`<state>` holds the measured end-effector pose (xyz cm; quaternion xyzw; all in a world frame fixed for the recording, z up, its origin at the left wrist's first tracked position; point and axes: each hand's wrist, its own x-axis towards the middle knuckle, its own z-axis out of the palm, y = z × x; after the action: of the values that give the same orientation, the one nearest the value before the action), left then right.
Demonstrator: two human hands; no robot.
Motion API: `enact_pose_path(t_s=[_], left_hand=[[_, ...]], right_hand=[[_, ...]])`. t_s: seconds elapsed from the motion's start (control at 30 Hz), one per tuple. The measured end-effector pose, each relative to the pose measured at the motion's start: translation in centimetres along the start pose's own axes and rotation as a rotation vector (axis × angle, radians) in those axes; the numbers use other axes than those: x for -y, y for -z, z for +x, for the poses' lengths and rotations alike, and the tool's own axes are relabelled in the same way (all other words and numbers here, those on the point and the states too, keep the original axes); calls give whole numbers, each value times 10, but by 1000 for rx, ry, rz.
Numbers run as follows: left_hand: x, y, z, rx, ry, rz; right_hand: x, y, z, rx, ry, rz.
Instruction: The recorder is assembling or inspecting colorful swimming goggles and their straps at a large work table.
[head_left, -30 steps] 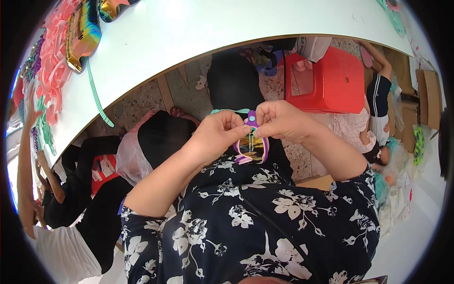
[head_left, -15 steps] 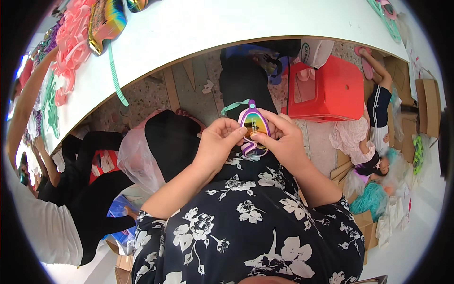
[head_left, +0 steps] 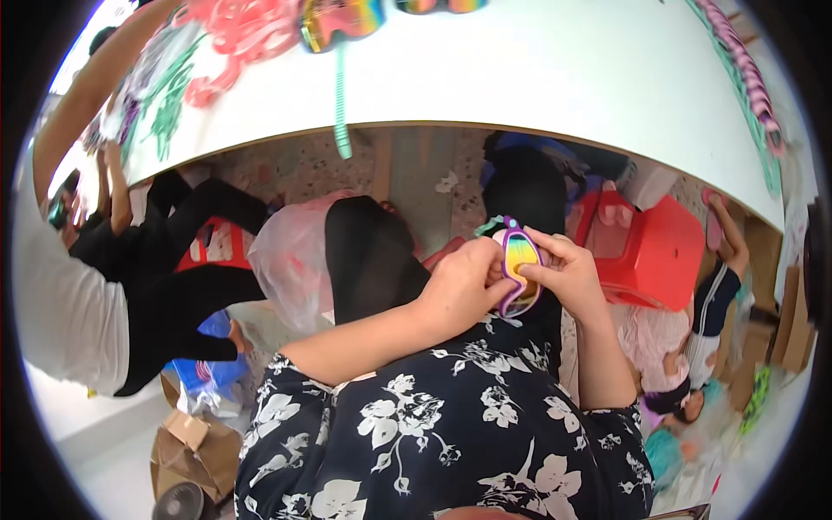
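Observation:
A pair of swim goggles (head_left: 523,250) with a purple frame and a rainbow mirrored lens is held over my lap, tilted on end. My right hand (head_left: 568,276) pinches the frame from the right, its thumb across the lens. On the other side my left hand (head_left: 461,290) has its fingers closed at the frame's edge; its fingertips are partly hidden. A short piece of teal strap (head_left: 491,225) sticks out at the goggles' upper end, above my left fingers.
Across the white table (head_left: 520,87) lie coral straps (head_left: 251,35), green straps (head_left: 169,108) and mirrored goggles (head_left: 342,22); a teal strap (head_left: 342,113) overhangs its edge. A red stool (head_left: 663,256) stands right. A co-worker (head_left: 74,295) is at left, another person (head_left: 711,303) at right.
My view has swung to the left, so everything sits further right in the picture. My left hand has closed in more tightly at the goggles' strap side; both hands still hold them.

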<state>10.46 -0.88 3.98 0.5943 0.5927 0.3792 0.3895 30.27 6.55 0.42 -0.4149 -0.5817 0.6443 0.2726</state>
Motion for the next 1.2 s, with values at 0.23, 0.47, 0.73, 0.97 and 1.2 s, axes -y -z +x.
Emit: enact_pose_path(t_s=[0.23,0.47,0.73,0.97,1.2], left_hand=[[11,48,20,88,-743,484],[26,31,14,102,-645,353],[50,30,14,-83,-351,340],[48,27,5,-81,-308,272],[50,25,4,-89,-353,320]], right_hand=[[26,-5,30,423,44,-139],[17,-11,19,267,-2,-252],[-2,-24,-25,-164,650,-553],[4,-26,-28,-149,775,-658],[3,-27,-27,-155,812,-677]])
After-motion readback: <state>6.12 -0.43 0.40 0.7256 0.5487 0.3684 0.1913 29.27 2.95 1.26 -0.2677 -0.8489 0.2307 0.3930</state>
